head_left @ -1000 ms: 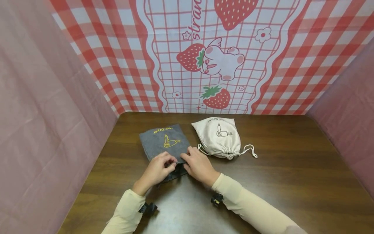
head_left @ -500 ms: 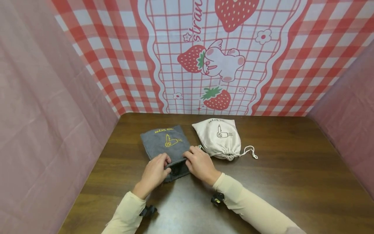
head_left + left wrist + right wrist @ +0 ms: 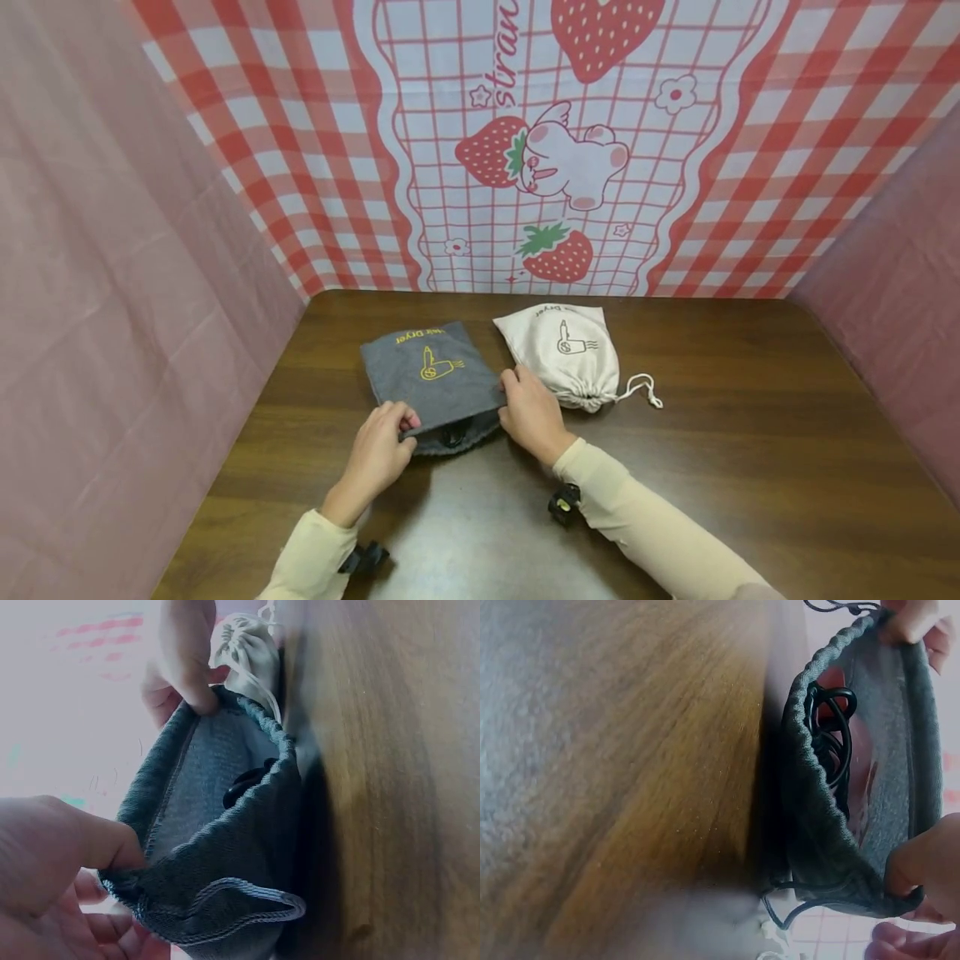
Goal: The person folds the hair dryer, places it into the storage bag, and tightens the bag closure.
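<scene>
A grey drawstring bag [image 3: 427, 400] with a yellow hair dryer print lies on the table, its mouth facing me and spread wide. My left hand [image 3: 375, 450] pinches the left corner of the rim between thumb and fingers. At the right corner, my right hand [image 3: 534, 417] pinches the rim the same way. Inside, the right wrist view shows a coiled black cord [image 3: 840, 742] and a smooth pinkish-red object [image 3: 861, 769], mostly hidden by the cloth. A loop of grey drawstring [image 3: 247, 885] hangs from the left corner.
A cream drawstring bag [image 3: 573, 362], cinched and full, lies just right of the grey one, its white cord [image 3: 641, 387] trailing right. The brown wooden table [image 3: 750, 467] meets a strawberry-patterned cloth [image 3: 562, 208] at the back and pink curtains [image 3: 135, 292] at the sides.
Both hands have moved apart, left hand to the left and right hand to the right. The grey bag's mouth is stretched wider than before.
</scene>
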Action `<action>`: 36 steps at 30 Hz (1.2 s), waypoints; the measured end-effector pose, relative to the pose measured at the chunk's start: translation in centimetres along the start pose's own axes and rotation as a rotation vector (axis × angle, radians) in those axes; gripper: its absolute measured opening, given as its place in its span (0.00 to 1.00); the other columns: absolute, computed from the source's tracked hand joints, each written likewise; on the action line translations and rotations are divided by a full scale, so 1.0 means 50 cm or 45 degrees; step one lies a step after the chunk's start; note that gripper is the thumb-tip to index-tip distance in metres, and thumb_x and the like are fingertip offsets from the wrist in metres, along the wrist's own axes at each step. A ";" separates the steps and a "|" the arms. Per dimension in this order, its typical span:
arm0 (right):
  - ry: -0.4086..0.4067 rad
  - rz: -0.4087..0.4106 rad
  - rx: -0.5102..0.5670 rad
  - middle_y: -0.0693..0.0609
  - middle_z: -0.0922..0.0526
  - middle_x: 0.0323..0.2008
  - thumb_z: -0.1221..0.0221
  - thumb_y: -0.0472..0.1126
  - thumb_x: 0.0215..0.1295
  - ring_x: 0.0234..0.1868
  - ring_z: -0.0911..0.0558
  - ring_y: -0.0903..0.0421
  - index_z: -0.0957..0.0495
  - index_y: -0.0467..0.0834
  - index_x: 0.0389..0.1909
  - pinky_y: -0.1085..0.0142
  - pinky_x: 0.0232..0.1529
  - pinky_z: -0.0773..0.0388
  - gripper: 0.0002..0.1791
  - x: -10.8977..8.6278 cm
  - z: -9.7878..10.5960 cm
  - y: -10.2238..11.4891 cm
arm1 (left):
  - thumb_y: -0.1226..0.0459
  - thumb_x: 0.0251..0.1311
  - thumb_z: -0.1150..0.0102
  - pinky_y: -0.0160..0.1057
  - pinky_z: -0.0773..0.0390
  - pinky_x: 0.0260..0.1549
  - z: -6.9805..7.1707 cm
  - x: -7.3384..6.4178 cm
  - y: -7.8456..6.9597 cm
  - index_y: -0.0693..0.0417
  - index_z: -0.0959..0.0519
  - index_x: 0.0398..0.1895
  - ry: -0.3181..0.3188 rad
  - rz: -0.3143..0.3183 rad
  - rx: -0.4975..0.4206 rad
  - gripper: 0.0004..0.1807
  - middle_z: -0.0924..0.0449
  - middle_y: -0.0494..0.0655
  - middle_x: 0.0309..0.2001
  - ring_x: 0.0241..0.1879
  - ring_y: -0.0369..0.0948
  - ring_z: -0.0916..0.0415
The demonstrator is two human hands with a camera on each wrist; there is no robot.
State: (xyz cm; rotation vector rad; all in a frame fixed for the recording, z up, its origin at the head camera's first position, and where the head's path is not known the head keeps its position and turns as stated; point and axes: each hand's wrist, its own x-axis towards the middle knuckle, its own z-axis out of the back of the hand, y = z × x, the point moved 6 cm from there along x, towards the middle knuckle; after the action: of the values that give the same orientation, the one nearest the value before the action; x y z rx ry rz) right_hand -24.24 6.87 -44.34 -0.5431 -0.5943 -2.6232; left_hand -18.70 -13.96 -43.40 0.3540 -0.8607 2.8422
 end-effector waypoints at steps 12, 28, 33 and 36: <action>0.292 -0.183 0.154 0.40 0.14 0.43 0.38 0.32 0.49 0.42 0.17 0.39 0.23 0.39 0.47 0.48 0.42 0.22 0.21 -0.006 -0.024 -0.026 | 0.62 0.51 0.40 0.44 0.30 0.30 0.002 -0.025 0.054 0.50 0.25 0.32 0.246 0.375 0.094 0.06 0.26 0.44 0.29 0.30 0.43 0.28; 0.716 -0.410 1.099 0.39 0.21 0.14 0.57 0.23 0.62 0.07 0.27 0.62 0.43 0.31 0.66 0.57 0.12 0.25 0.29 -0.015 -0.069 -0.032 | 0.71 0.57 0.46 0.38 0.25 0.21 -0.011 -0.016 0.071 0.60 0.25 0.38 0.367 0.455 -0.409 0.06 0.20 0.47 0.17 0.11 0.38 0.27; 0.811 -0.443 1.115 0.44 0.20 0.16 0.55 0.26 0.65 0.09 0.28 0.63 0.44 0.30 0.67 0.69 0.13 0.29 0.28 -0.022 -0.070 -0.037 | 0.74 0.61 0.48 0.33 0.29 0.15 -0.015 -0.018 0.079 0.68 0.25 0.42 0.437 0.460 -0.612 0.07 0.23 0.47 0.17 0.13 0.35 0.32; 0.840 -0.429 1.029 0.51 0.24 0.14 0.51 0.28 0.64 0.09 0.29 0.63 0.41 0.29 0.65 0.69 0.13 0.31 0.27 -0.024 -0.065 -0.040 | 0.71 0.64 0.45 0.31 0.33 0.15 -0.007 -0.018 0.082 0.69 0.23 0.44 0.501 0.381 -0.576 0.10 0.28 0.43 0.16 0.14 0.34 0.35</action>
State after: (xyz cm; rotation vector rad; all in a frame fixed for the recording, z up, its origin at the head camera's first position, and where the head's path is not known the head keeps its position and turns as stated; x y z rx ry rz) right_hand -25.06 7.35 -48.24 0.6804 -1.4585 -2.3173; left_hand -18.75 -17.20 -46.06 -0.4061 -1.5076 2.6948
